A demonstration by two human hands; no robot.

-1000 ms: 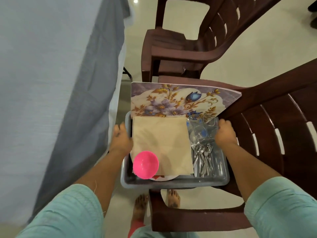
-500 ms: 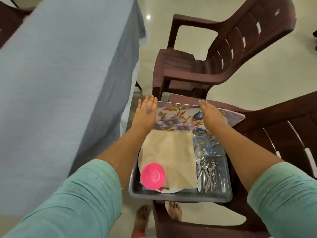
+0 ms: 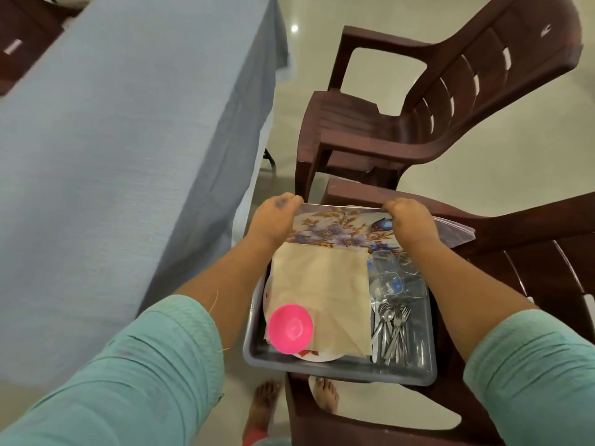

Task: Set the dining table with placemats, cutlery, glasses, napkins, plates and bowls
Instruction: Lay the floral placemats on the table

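Observation:
A grey tray [image 3: 338,370] sits on a brown chair seat. Across its far end lies a stack of floral placemats [image 3: 338,230]. My left hand [image 3: 273,220] curls over the placemats' far left edge and my right hand [image 3: 410,223] curls over the far edge further right. In the tray lie beige napkins [image 3: 322,284], an upturned pink bowl [image 3: 290,328], a white plate [image 3: 317,356] mostly hidden under the napkins, clear glasses [image 3: 394,275] and steel cutlery [image 3: 391,333].
The dining table [image 3: 112,140] with a blue-grey cloth stands to the left. A second brown chair [image 3: 418,123] stands beyond the tray. The near chair's backrest [image 3: 547,246] rises on the right. My bare feet [image 3: 267,403] stand on the pale floor below.
My hands left the tray's sides, reached forward over the placemats with straight fingers, and now curl over the placemats' far edge. The view has tilted up toward the table.

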